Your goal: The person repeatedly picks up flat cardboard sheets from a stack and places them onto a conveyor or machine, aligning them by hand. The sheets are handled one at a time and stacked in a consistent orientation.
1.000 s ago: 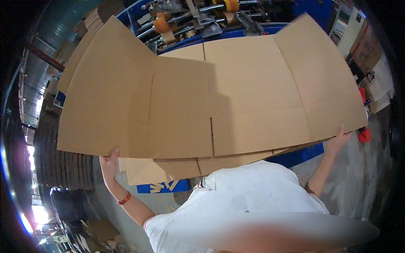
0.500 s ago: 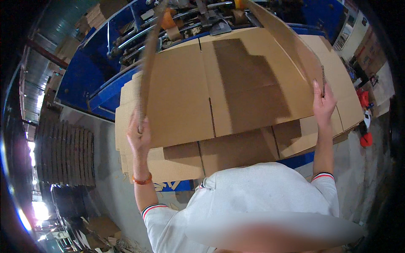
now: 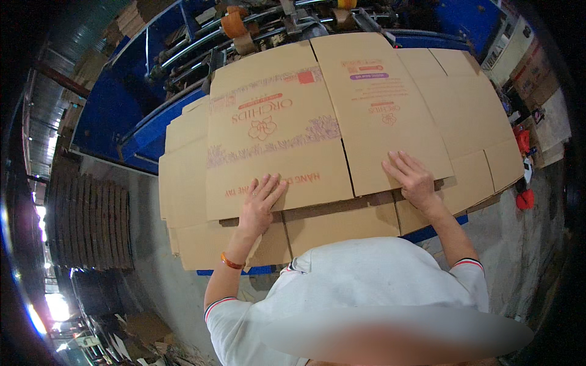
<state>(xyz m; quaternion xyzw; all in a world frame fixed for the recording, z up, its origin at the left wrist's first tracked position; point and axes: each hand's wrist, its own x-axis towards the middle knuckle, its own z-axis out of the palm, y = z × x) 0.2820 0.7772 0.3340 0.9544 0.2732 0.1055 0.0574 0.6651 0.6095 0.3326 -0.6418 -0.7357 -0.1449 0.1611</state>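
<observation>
A folded cardboard box (image 3: 293, 177) lies flat before me, its upper face printed in red and purple. A dark slit splits that face into a wide left panel and a narrower right one. My left hand (image 3: 259, 204) rests open on the near edge of the left panel, fingers spread over the board. On the right panel's near edge lies my right hand (image 3: 413, 180), also open with fingers stretched out. Beneath the box is a stack of flat unprinted cardboard sheets (image 3: 476, 116), showing on both sides and along the near edge.
Beyond the cardboard stands a blue machine (image 3: 110, 119) with metal rods and orange rollers (image 3: 234, 24). A tall stack of cardboard (image 3: 88, 219) is on the floor at left. Red items (image 3: 524, 199) lie at the right, and cardboard scraps (image 3: 146, 329) at lower left.
Both raised side panels have been folded inward and down, so the printed face now shows. My hands have let go of the panel edges, moved inward and come down flat on top.
</observation>
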